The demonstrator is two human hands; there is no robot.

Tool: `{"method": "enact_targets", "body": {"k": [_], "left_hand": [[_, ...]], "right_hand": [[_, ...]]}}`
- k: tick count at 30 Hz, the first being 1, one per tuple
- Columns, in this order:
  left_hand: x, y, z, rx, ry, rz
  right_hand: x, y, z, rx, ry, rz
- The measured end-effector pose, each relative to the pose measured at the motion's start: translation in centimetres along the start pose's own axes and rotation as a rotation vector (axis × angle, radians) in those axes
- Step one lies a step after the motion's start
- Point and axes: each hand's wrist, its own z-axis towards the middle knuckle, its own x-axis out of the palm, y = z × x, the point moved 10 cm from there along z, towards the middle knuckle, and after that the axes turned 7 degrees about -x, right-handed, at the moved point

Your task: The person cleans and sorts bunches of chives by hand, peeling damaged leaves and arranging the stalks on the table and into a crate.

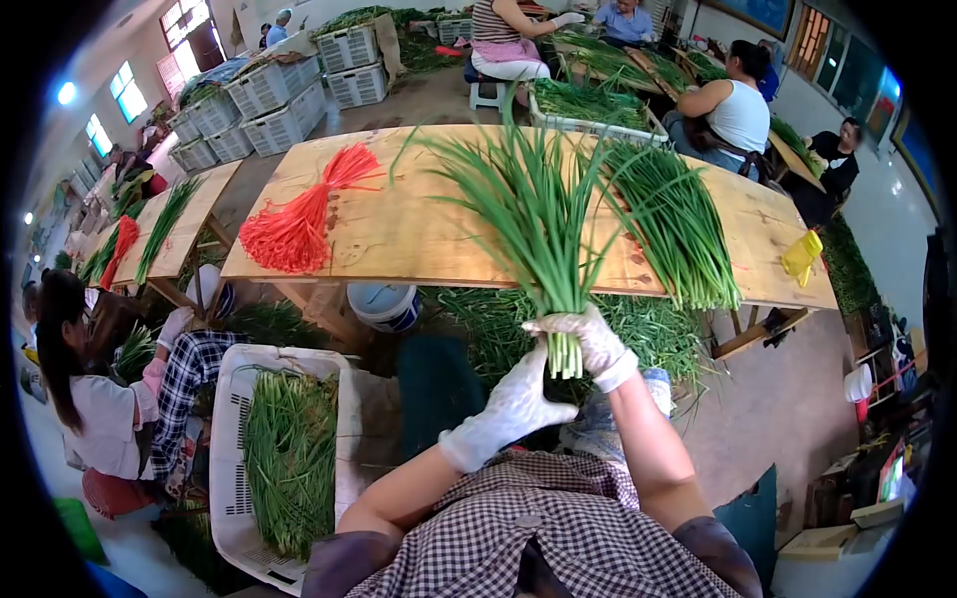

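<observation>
Watching remotely, I'd say the leafy bunch [550, 239] at 12 o'clock is light, floppy up top and bruises easily, so grip the firmer stalks [565, 298], where the right hand [595, 347] is wrapped, with the left hand [513, 401] loosely cupped, thumb spread, beside the cut ends [565, 365].

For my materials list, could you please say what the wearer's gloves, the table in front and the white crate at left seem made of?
Gloves: matte fabric, perhaps knit, judging by soft creases. Table: smooth-looking wood, with grain and knots. Crate: probably moulded plastic, fairly matte, with regular slots.
</observation>
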Motion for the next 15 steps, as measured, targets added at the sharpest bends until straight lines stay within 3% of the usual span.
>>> {"method": "enact_targets", "body": {"k": [1, 3, 5, 6, 7, 8, 10, 11, 13, 15], "left_hand": [[0.2, -0.2, -1.2, 0.068, 0.084, 0.163], [0.0, 2.7, -3.1, -0.067, 0.226, 0.043], [-1.9, 6.9, -4.6, -0.288, 0.167, 0.041], [-3.0, 9.3, -5.1, -0.323, 0.124, 0.011], [-4.0, 11.7, -5.7, -0.358, 0.086, -0.022], [-5.5, 14.2, -6.8, -0.455, -0.013, -0.24], [-8.6, 17.9, -8.0, -0.533, -0.179, -0.495], [-10.0, 18.8, -8.3, -0.524, -0.254, -0.54], [-11.8, 19.7, -8.6, -0.499, -0.341, -0.494], [-11.9, 19.2, -7.9, -0.528, -0.368, -0.417]], "right_hand": [[0.3, 1.6, -0.7, -0.002, 0.005, 0.144], [1.3, 5.7, -2.6, -0.07, 0.073, 0.262], [1.4, 7.0, -5.2, -0.048, 0.191, -0.113], [-0.6, 3.2, -6.4, -0.113, 0.417, -0.734], [-1.6, -0.6, -9.2, 0.19, 0.666, -1.503], [-5.8, -3.4, -11.9, 0.208, 0.639, -1.865], [-4.6, 0.3, -15.6, 0.316, 0.815, -1.827], [-4.7, 3.0, -16.8, 0.524, 0.841, -1.727], [-5.4, 11.6, -15.1, 0.489, 0.406, -1.56], [-8.4, 19.8, -13.1, 0.05, 0.044, -1.577]]}}
